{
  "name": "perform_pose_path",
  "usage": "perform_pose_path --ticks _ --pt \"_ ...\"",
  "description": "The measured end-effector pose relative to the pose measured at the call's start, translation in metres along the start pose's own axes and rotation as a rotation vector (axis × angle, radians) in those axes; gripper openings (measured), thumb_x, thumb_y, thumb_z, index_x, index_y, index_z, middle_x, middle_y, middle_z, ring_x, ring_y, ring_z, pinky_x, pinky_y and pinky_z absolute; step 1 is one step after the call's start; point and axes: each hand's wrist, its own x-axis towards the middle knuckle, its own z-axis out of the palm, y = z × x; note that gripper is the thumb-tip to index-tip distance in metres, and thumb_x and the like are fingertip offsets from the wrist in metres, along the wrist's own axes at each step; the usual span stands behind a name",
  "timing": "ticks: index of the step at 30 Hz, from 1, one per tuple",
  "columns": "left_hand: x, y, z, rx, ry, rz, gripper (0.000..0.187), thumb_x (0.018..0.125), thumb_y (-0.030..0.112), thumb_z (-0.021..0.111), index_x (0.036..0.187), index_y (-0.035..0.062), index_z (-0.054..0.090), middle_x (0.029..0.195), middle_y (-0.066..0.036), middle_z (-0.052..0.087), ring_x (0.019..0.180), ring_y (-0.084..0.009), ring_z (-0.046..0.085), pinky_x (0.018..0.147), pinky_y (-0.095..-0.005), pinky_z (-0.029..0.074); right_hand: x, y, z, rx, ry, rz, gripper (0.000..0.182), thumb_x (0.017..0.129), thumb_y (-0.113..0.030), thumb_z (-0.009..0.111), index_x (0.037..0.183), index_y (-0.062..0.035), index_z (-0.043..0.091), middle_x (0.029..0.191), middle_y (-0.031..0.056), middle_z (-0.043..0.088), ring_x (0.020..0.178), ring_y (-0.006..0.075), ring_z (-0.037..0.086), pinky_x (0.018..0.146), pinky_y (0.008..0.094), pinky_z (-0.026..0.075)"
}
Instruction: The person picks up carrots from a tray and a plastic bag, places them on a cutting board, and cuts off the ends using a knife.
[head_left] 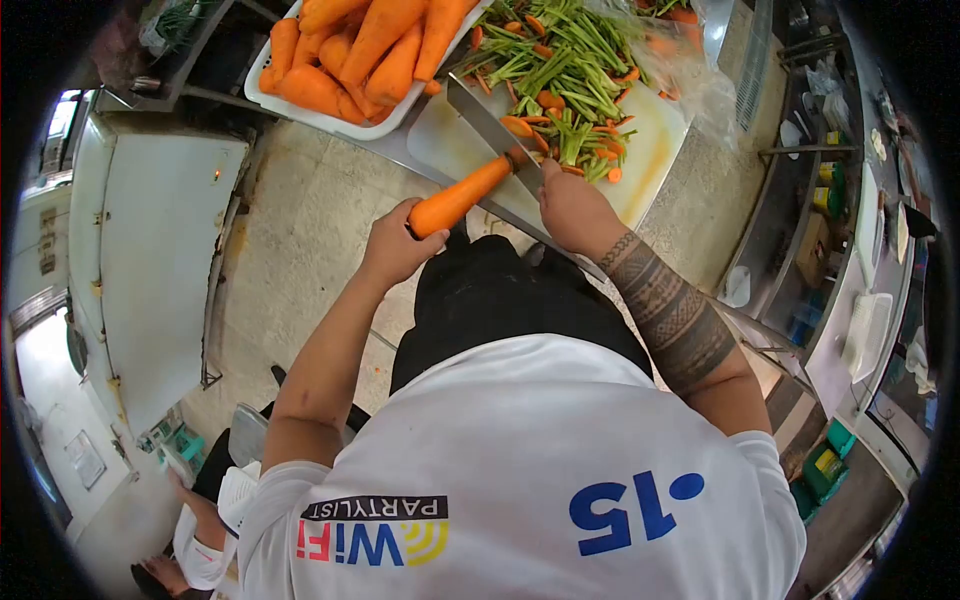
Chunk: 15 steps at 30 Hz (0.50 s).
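Observation:
My left hand [400, 243] is wrapped round the thick end of a large orange carrot [460, 196], which points up and right over the near edge of a white cutting board [440, 140]. My right hand [578, 208] grips a wide-bladed knife [487, 118]; its handle is mostly hidden in my fist. The blade lies against or just over the carrot's far tip. Beyond it, a heap of green carrot stems [580, 60] with orange cut ends covers much of the board.
A white tub [262, 92] piled with whole carrots [350, 55] stands left of the board. Clear plastic [700, 85] lies at the right. Another person [200, 520] is at the lower left. Metal shelves [790, 220] line the right side.

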Motion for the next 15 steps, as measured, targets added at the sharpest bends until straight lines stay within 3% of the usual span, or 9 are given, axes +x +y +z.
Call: perform_pose_path --ticks 5,7,11,12,15 --pt "-0.003 0.009 -0.02 -0.018 0.012 0.014 0.065 0.077 0.032 0.089 0.13 0.0015 0.066 0.115 -0.018 0.074 0.108 -0.0263 0.072 0.097 -0.0372 0.054 -0.016 0.014 -0.018 0.019 0.019 0.037 0.019 0.098 -0.013 0.052 0.112 0.0014 0.052 0.091 0.028 0.071 0.088 0.0475 0.07 0.078 0.0587 0.054" --pt "-0.007 0.04 -0.05 0.017 0.041 0.019 0.067 0.076 0.032 0.091 0.13 0.0018 0.066 0.117 -0.018 0.074 0.111 -0.0273 0.071 0.099 -0.0377 0.053 -0.024 0.025 -0.024 0.022 0.035 0.089 0.02 0.099 -0.015 0.053 0.111 0.0009 0.053 0.091 0.0277 0.071 0.088 0.0474 0.07 0.078 0.0582 0.054" --pt "0.004 0.099 -0.104 0.376 -0.099 0.106 0.067 0.073 0.029 0.092 0.128 -0.0008 0.067 0.111 -0.02 0.075 0.105 -0.0327 0.073 0.092 -0.0388 0.057 -0.032 0.031 -0.016 -0.003 0.086 0.067 0.02 0.1 -0.016 0.053 0.111 0.0011 0.054 0.088 0.0278 0.071 0.087 0.0477 0.07 0.078 0.0576 0.055" --pt "0.011 0.113 -0.108 0.475 -0.105 0.198 0.061 0.069 0.03 0.093 0.118 -0.0009 0.071 0.11 -0.023 0.075 0.105 -0.0359 0.073 0.091 -0.0428 0.057 -0.031 0.03 -0.015 -0.011 0.072 0.076 0.021 0.1 -0.017 0.053 0.111 0.0013 0.054 0.088 0.028 0.071 0.086 0.0478 0.07 0.079 0.0574 0.055" --pt "0.053 0.185 -0.106 0.918 -0.4 0.065 0.053 0.074 0.031 0.09 0.116 0.0027 0.076 0.113 -0.017 0.076 0.103 -0.0293 0.074 0.088 -0.041 0.059 -0.029 0.025 -0.022 -0.028 0.029 0.098 0.023 0.101 -0.018 0.053 0.112 0.0017 0.055 0.088 0.0282 0.071 0.086 0.0478 0.07 0.079 0.057 0.055"
